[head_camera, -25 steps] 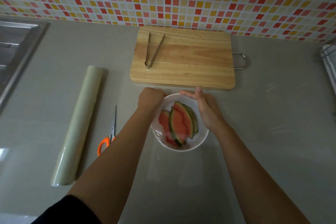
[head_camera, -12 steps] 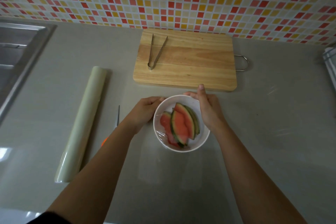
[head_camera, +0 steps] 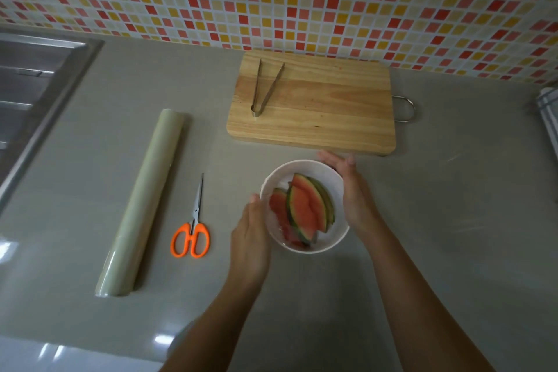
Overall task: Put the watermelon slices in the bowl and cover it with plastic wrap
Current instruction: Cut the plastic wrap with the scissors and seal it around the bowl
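A white bowl [head_camera: 329,175] sits on the grey counter, just in front of the cutting board. Several watermelon slices [head_camera: 305,210] with green rind stand inside it. A thin clear film seems to lie over the bowl, though it is hard to make out. My left hand [head_camera: 250,238] lies flat against the bowl's left side, fingers together. My right hand [head_camera: 351,190] cups the right and far side of the bowl. The roll of plastic wrap [head_camera: 145,199] lies on the counter at the left.
Orange-handled scissors [head_camera: 191,235] lie between the roll and the bowl. A wooden cutting board [head_camera: 317,112] with metal tongs [head_camera: 264,86] on it stands behind the bowl. A steel sink [head_camera: 27,87] is at the far left, a striped cloth [head_camera: 548,112] at the right edge.
My left hand slid from the bowl's far left rim down to its near left side. My right hand stayed on the right side. The scissors are uncovered.
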The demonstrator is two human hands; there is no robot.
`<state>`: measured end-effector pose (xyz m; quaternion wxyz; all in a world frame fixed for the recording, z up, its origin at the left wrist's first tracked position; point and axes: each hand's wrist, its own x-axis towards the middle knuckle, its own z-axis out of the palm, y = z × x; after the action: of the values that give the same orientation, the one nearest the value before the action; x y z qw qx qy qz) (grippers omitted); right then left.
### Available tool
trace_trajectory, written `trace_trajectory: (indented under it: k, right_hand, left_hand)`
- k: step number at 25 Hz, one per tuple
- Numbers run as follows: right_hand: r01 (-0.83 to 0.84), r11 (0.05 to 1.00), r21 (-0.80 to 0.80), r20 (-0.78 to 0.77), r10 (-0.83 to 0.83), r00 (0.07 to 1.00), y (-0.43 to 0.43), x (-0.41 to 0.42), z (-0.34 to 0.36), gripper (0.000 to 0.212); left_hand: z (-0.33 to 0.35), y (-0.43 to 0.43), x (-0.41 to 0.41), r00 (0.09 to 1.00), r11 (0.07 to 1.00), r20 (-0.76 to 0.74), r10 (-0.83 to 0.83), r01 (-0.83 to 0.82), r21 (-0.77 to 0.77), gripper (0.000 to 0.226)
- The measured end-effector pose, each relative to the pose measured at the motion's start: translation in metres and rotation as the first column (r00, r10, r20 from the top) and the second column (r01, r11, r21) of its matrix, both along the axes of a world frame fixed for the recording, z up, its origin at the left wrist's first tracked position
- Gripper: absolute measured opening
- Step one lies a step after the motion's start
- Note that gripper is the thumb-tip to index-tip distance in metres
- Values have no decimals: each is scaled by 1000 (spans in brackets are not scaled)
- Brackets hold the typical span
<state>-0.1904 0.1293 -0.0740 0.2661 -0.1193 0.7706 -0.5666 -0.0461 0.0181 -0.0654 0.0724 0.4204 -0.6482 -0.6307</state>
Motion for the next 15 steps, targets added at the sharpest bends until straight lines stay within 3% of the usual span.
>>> trace_trajectory:
  k: [2, 5, 7, 9, 12, 15]
  right_hand:
    - [99, 995, 1, 65, -99, 993, 2, 10, -5, 76]
    - [314, 942, 120, 96, -326, 940, 15, 20, -6, 88]
    - [334, 911, 241, 9, -347, 938, 19, 18, -2, 69]
    - [222, 923, 315, -9, -231, 973, 15, 5, 4, 46]
    - [14, 964, 264, 214, -72, 974, 4, -14, 11, 34]
    - [-55, 979, 196, 340, -15, 940, 0, -23, 3, 37]
  left_hand:
    - [5, -5, -17, 996, 987, -79, -33, 44, 152, 59]
    - [3, -47, -55, 976, 897, -188, 108, -14, 441, 56]
    - [-3, -65, -63, 996, 974, -93, 3, 18, 226, 47]
    - [-7, -66, -62, 988, 989, 51, -145, 146, -14, 41]
    - [-4, -62, -61, 962, 967, 109, -252, 255, -18, 40]
    - [0, -71, -64, 947, 957, 139, -289, 291, 11, 27]
